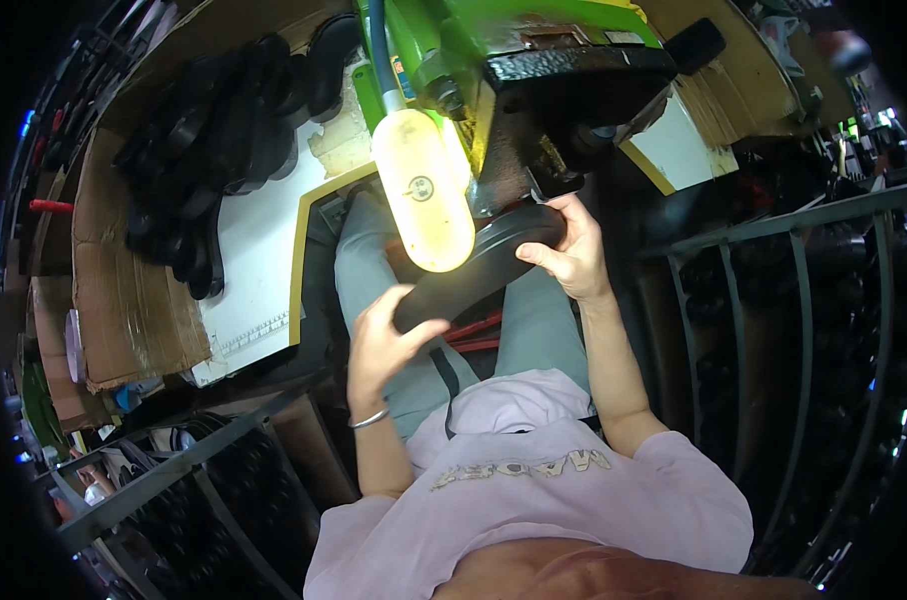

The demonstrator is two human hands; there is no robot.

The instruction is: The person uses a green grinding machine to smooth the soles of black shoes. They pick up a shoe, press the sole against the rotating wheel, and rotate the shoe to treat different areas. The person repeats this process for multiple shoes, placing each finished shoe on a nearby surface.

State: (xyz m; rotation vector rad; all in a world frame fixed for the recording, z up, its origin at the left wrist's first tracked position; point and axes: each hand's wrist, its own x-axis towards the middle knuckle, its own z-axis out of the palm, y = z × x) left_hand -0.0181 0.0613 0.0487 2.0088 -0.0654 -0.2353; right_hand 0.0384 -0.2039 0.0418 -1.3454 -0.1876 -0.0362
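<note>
A black shoe sole [482, 272] is held between my two hands in front of the machine head. My left hand [382, 340] grips its lower-left end, with the thumb along the near side. At the upper-right end, my right hand [572, 250] is closed on the sole, its thumb on the near face and its fingers behind. The upper edge lies close under the dark working part of the green and black machine [564, 110]; whether it touches cannot be made out. A lit yellow-white lamp [422, 190] hides part of the sole's upper-left side.
Many black soles [224, 120] are heaped on the white tabletop [249, 240] at the left, inside cardboard walls [124, 270]. Metal racks [804, 300] stand at my right and a rack rail [174, 480] at my lower left. More cardboard [744, 90] is at the far right.
</note>
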